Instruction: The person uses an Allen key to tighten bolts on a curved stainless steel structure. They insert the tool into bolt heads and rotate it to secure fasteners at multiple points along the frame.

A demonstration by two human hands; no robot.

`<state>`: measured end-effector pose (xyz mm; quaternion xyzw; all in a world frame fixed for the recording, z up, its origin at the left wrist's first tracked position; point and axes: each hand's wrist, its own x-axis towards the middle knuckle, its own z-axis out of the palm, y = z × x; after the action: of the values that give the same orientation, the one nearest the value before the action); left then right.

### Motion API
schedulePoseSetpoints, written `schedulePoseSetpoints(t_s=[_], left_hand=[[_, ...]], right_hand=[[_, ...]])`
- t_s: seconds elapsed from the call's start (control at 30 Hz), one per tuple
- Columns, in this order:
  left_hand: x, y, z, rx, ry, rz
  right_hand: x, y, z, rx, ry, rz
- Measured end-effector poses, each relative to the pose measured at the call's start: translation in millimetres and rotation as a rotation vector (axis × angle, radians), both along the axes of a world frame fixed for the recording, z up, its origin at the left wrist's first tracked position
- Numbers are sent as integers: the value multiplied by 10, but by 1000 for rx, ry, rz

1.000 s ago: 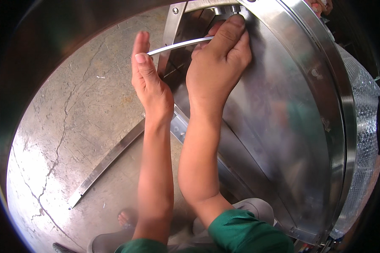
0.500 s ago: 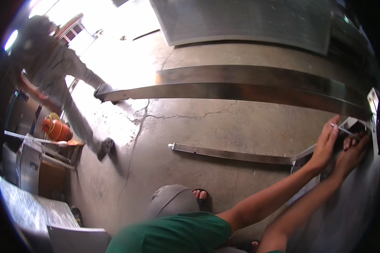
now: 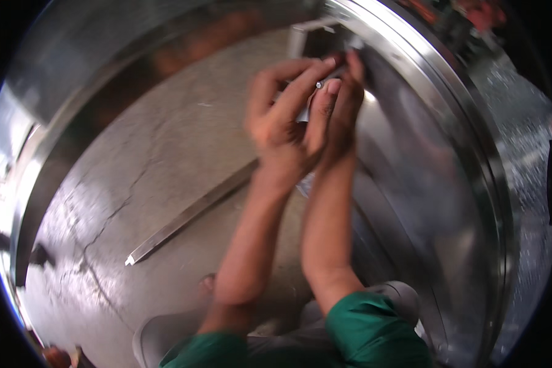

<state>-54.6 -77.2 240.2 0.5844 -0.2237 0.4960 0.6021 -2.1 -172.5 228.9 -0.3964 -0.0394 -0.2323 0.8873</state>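
Note:
My left hand (image 3: pixel 279 126) is closed, its thumb and fingers curled around a thin metal rod (image 3: pixel 318 85), of which only a small bright end shows. Close against it, my right hand (image 3: pixel 342 113) reaches up beside the inner face of a shiny steel panel (image 3: pixel 411 165). Its fingertips are blurred and partly covered, so whether they grip anything is unclear. Just beyond the fingers is a metal corner piece (image 3: pixel 297 43) at the panel's edge. A square metal leg (image 3: pixel 190 211) with a white foot (image 3: pixel 129 260) extends to the lower left, partly behind my left forearm.
A long, blurred steel beam (image 3: pixel 98 92) curves across the far and left side. Cracked concrete floor (image 3: pixel 129 165) lies between it and the leg. Right of the panel's raised rim (image 3: pixel 494 159) is a speckled, shiny surface (image 3: pixel 533 178). My bent knees are below my forearms.
My view has swung right, bringing both hands from the right edge to the upper middle. The walking person and orange tank have left the view. My hands remain close together by the corner.

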Motion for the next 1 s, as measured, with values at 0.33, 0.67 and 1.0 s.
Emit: schedulePoseSetpoints(t_s=[0.33,0.67,1.0], left_hand=[[-24,132,367,271,-350,285],[8,-80,299,180,-341,307],[24,157,497,203,-280,436]], right_hand=[[287,159,144,387,-215,272],[70,204,265,377,-246,495],[126,191,609,244,267,1]])
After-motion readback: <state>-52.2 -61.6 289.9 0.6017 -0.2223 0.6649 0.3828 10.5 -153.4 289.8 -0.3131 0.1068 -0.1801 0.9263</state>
